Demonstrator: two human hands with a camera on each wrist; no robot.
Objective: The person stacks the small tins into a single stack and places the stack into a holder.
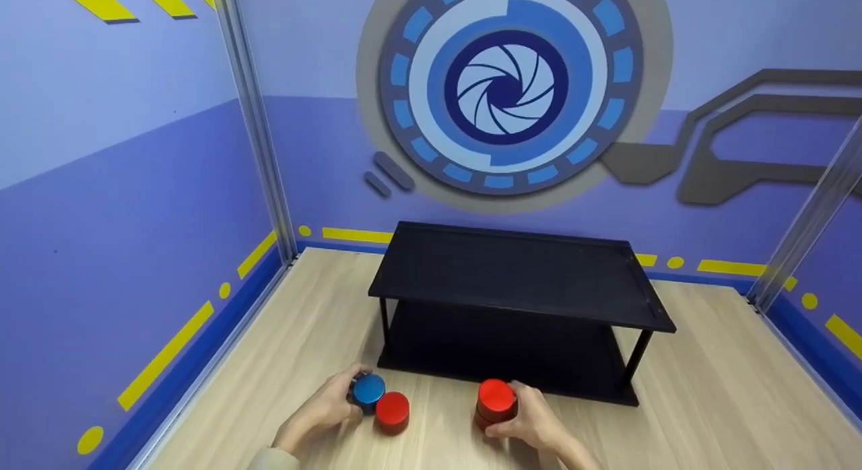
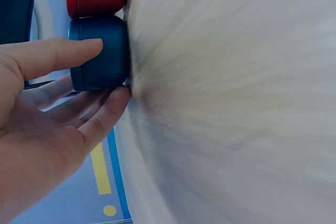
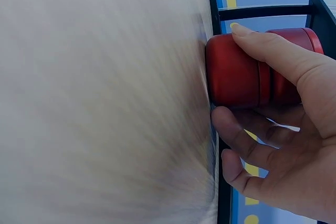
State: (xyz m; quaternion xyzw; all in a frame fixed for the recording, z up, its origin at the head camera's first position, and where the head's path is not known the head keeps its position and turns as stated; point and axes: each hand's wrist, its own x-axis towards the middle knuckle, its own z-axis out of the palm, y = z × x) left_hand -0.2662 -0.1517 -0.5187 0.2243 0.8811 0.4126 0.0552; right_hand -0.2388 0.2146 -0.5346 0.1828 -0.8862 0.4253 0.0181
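My left hand (image 1: 330, 401) holds a small round blue tin (image 1: 368, 391) on the table, its thumb on one side and its fingers on the other. Right beside that tin, towards the middle, a red tin (image 1: 392, 412) stands upright; the left wrist view has the two side by side. Further right, two more red tins are stacked. My right hand (image 1: 532, 417) grips the lower red tin (image 3: 233, 72), with its thumb along one side and fingertips low near the table. On top of it sits the upper red tin (image 3: 296, 40), partly behind the thumb in the right wrist view.
Behind the hands stands a black two-level rack (image 1: 512, 268), its thin posts (image 1: 636, 357) at the corners and its lower shelf (image 1: 498, 342) close to the stacked tins. Printed panels (image 1: 323, 160) wall in the wooden table (image 1: 323, 301) at the back and sides.
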